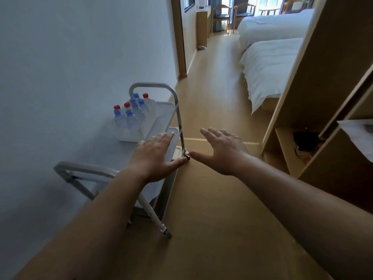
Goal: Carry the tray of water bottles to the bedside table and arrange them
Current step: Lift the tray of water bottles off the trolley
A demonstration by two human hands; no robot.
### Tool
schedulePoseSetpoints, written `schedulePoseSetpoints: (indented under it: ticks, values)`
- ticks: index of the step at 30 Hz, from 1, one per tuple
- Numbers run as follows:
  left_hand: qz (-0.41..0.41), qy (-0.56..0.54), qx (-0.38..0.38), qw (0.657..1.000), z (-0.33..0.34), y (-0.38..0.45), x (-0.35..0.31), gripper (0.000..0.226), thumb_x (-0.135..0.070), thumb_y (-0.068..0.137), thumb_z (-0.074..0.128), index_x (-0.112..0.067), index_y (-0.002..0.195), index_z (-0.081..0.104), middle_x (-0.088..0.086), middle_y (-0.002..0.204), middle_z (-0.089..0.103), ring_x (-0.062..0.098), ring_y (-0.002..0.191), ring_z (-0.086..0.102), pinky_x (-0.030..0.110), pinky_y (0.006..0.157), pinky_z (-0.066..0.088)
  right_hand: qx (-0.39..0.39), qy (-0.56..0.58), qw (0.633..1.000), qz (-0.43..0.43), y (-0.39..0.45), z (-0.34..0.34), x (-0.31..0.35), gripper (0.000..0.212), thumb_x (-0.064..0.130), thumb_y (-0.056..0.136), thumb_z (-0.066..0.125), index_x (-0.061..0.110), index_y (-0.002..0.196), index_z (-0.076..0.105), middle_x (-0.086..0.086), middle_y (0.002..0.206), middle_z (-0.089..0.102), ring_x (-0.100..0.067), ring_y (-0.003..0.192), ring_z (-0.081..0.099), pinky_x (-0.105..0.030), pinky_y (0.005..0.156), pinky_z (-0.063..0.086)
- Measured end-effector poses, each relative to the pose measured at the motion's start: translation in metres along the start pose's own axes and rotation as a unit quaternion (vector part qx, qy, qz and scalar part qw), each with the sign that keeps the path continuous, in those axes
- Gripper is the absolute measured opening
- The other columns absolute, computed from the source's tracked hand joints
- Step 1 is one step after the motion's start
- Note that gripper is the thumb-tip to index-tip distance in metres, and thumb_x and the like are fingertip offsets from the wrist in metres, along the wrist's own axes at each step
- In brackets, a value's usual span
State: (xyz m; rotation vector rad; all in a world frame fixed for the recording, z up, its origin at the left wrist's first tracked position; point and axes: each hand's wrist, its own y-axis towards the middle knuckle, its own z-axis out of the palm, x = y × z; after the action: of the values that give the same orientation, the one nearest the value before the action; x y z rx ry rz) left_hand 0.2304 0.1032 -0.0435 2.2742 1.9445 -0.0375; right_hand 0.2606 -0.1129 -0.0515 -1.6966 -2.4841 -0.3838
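Note:
A white tray (129,137) stands on the top shelf of a metal cart (177,116) against the left wall. It holds several clear water bottles (131,114) with blue and red caps, all upright. My left hand (155,156) hovers flat over the cart's shelf, just short of the tray, fingers straight and holding nothing. My right hand (220,150) is stretched out to the right of the cart above the floor, fingers spread and empty.
The wooden floor (205,81) runs ahead into a bedroom with two white beds (264,71) on the right. A wooden shelf unit (314,118) stands close on the right. Chairs (221,15) and a window lie at the far end.

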Motion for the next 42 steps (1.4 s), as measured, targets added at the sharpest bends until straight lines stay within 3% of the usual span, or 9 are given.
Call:
schedulePoseSetpoints:
  ticks: [8,14,21,24,26,33,38,40,42]
  values:
    - [-0.104,-0.106,0.009,0.989,0.035,0.13,0.032,0.096,-0.083,0.078,0.041,-0.028,0.154,0.022,0.001,0.16,0.031,0.023,0.144,0.032,0.053,0.11,0.034,0.036,0.04,0.998,-0.045,0.148,0.037,-0.047,0.106,0.095,0.066,0.016,0.032,0.15,0.023,0.0,0.154,0.035,-0.027,0.137,0.034,-0.049,0.104,0.034]
    - [-0.22,-0.092,0.03,0.971,0.05,0.214,0.059,0.095,-0.084,0.08,0.036,-0.027,0.155,0.021,0.001,0.161,0.031,0.024,0.144,0.033,0.053,0.11,0.035,0.076,0.077,0.985,-0.132,0.282,0.064,-0.075,0.097,0.092,0.071,0.028,0.036,0.15,0.02,0.002,0.154,0.034,-0.027,0.135,0.037,-0.048,0.1,0.039]
    - [-0.33,-0.088,-0.027,0.94,0.041,0.259,0.127,0.088,-0.076,0.082,0.044,-0.023,0.151,0.031,0.003,0.152,0.046,0.026,0.133,0.047,0.046,0.102,0.042,0.129,0.088,0.956,-0.246,0.408,0.088,-0.036,0.095,0.09,0.073,0.03,0.036,0.151,0.018,0.003,0.154,0.034,-0.026,0.135,0.038,-0.049,0.102,0.038]
    - [-0.363,-0.099,-0.056,0.925,0.049,0.274,0.168,0.083,-0.077,0.076,0.042,-0.02,0.137,0.045,0.001,0.132,0.059,0.024,0.116,0.057,0.036,0.088,0.046,0.139,0.083,0.945,-0.284,0.455,0.114,-0.008,0.098,0.092,0.07,0.026,0.036,0.15,0.019,0.003,0.152,0.038,-0.026,0.132,0.041,-0.047,0.1,0.04]
    - [-0.389,-0.116,-0.103,0.908,0.056,0.285,0.198,0.086,-0.078,0.071,0.039,-0.019,0.133,0.049,0.0,0.122,0.061,0.023,0.111,0.057,0.031,0.082,0.04,0.144,0.076,0.94,-0.299,0.486,0.133,0.011,0.099,0.094,0.068,0.023,0.037,0.15,0.02,0.004,0.151,0.04,-0.025,0.13,0.043,-0.045,0.098,0.04]
    - [-0.443,-0.156,-0.143,0.871,0.075,0.321,0.26,0.097,-0.079,0.074,0.038,-0.013,0.144,0.044,0.005,0.14,0.055,0.025,0.125,0.051,0.038,0.102,0.041,0.158,0.095,0.931,-0.315,0.578,0.173,0.063,0.1,0.097,0.065,0.021,0.037,0.145,0.03,0.006,0.146,0.046,-0.021,0.125,0.047,-0.043,0.096,0.043]
    - [-0.483,-0.135,-0.14,0.854,0.087,0.335,0.29,0.086,-0.068,0.08,0.055,-0.013,0.145,0.042,0.006,0.148,0.046,0.026,0.136,0.04,0.039,0.108,0.035,0.171,0.101,0.914,-0.354,0.623,0.194,0.087,0.097,0.09,0.07,0.034,0.031,0.148,0.03,0.003,0.146,0.047,-0.022,0.127,0.046,-0.042,0.098,0.041]
    - [-0.533,-0.138,-0.129,0.825,0.097,0.333,0.307,0.09,-0.067,0.083,0.056,-0.012,0.15,0.033,0.01,0.157,0.033,0.027,0.145,0.027,0.043,0.115,0.027,0.197,0.111,0.905,-0.359,0.64,0.205,0.095,0.099,0.088,0.07,0.038,0.029,0.15,0.024,-0.001,0.146,0.046,-0.024,0.128,0.045,-0.044,0.1,0.041]
    - [-0.61,-0.176,-0.127,0.762,0.107,0.329,0.32,0.096,-0.068,0.084,0.054,-0.01,0.154,0.024,0.013,0.163,0.021,0.027,0.149,0.016,0.043,0.119,0.017,0.228,0.139,0.898,-0.349,0.658,0.216,0.101,0.106,0.088,0.068,0.039,0.027,0.151,0.019,-0.006,0.147,0.044,-0.027,0.131,0.042,-0.047,0.102,0.039]
